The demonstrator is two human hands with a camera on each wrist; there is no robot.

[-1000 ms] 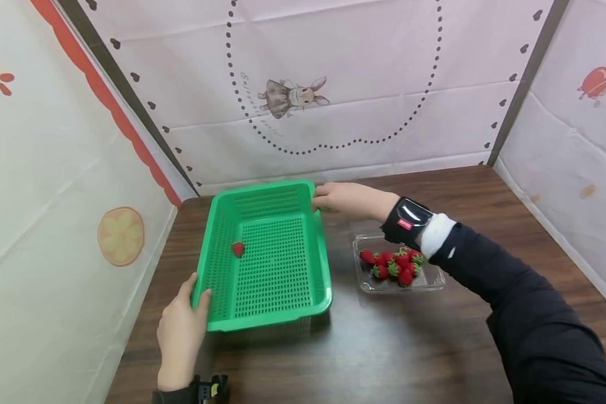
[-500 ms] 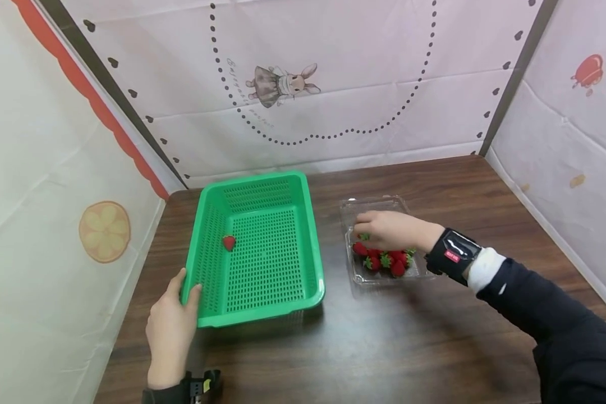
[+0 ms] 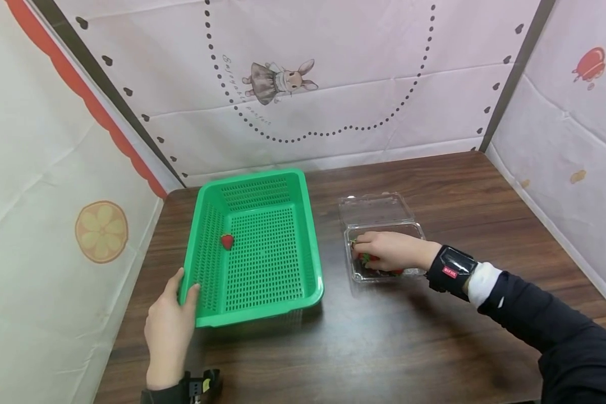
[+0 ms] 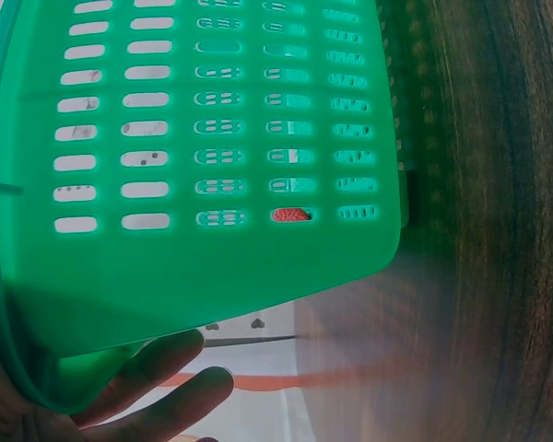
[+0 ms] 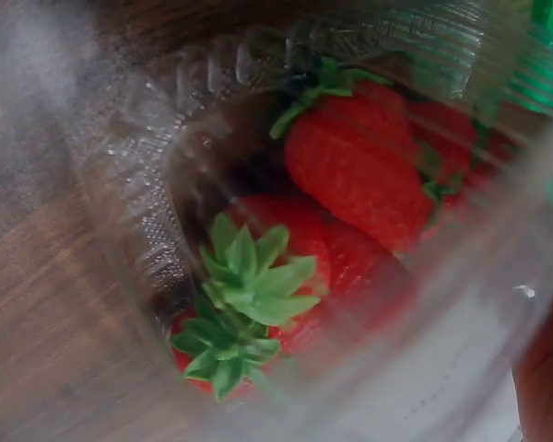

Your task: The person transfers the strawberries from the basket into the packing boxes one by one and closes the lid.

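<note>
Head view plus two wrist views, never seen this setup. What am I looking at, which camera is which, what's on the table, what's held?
There is no machine here: a person works with bare hands and wears three cameras. The wide picture comes from the head and looks down at a wooden table. On it stand a green perforated basket with one strawberry inside, and a clear plastic clamshell box with its lid open, holding more strawberries.

The left wrist camera looks along the basket's side; the left hand holds the basket's near corner, thumb over the rim. The right wrist camera looks closely into the box. The right hand reaches into the box among the berries; whether it grips one is hidden.
</note>
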